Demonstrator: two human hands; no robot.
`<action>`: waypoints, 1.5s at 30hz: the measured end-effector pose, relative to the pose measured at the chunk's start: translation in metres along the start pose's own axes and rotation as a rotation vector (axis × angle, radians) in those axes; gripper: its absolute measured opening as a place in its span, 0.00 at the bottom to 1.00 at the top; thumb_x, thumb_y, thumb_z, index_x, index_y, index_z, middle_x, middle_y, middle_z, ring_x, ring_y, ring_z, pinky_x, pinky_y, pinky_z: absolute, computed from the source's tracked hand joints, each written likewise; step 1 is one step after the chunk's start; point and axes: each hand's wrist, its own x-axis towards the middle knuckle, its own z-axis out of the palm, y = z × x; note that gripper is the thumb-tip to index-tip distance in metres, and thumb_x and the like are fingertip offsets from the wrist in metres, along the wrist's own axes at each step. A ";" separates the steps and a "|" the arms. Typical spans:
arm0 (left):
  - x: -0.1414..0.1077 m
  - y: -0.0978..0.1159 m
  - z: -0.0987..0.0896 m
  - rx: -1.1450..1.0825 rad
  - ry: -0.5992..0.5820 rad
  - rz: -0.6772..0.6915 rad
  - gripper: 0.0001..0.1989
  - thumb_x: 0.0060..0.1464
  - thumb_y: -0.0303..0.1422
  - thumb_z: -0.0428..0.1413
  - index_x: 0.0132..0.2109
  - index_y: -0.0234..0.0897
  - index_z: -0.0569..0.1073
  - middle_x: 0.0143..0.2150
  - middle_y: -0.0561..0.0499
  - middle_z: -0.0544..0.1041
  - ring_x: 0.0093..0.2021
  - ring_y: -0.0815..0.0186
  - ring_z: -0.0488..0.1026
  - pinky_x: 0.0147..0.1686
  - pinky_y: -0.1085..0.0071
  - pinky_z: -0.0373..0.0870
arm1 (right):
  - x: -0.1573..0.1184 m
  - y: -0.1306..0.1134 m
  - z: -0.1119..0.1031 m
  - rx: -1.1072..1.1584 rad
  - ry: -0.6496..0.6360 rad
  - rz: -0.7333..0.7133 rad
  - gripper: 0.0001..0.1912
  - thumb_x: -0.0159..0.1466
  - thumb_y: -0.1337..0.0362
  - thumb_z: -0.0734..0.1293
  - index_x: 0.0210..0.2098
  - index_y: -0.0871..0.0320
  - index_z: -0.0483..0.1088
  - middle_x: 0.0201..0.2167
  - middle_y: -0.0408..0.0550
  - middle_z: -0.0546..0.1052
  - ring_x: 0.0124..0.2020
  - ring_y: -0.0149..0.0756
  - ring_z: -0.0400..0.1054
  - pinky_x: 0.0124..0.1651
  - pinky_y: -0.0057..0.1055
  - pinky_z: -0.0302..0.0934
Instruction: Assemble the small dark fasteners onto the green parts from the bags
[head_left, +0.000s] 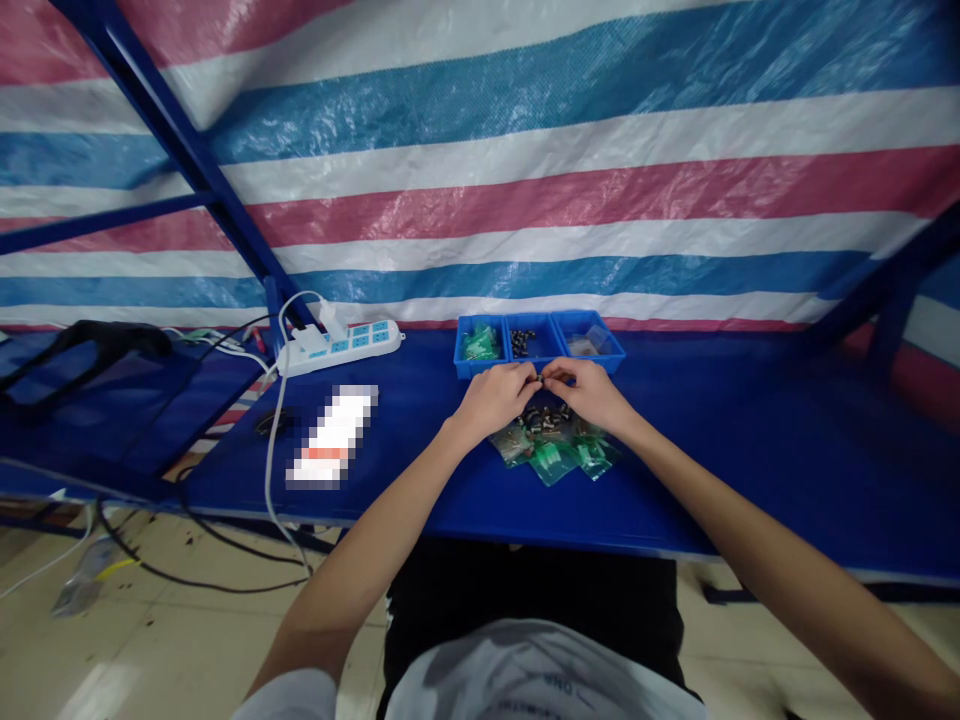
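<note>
My left hand (496,398) and my right hand (589,392) meet above the table, fingertips pinched together. Between them is a small dark metallic part (540,378), too small to name and mostly covered by the fingers. Both hands seem to hold it. Just below lie a pile of small dark and metallic parts (546,420) and several small plastic bags (553,460), some with green in them. Right behind the hands stands a blue three-compartment bin (465,368). It has green-tinted bags on the left, small dark parts in the middle and clear bags on the right.
A white power strip (364,345) with plugs sits at the back left of the blue table (750,440). Its white cable (270,450) hangs over the front edge. A blurred-out white item (334,435) lies nearby. Blue frame posts (187,150) and a striped tarp (525,190) stand behind.
</note>
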 end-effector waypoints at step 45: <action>0.002 -0.003 0.000 -0.173 0.032 0.124 0.15 0.70 0.34 0.43 0.40 0.35 0.72 0.37 0.48 0.78 0.35 0.65 0.74 0.35 0.70 0.66 | -0.002 -0.013 -0.004 0.539 0.036 0.112 0.14 0.55 0.54 0.74 0.34 0.56 0.74 0.28 0.45 0.77 0.30 0.35 0.70 0.26 0.29 0.62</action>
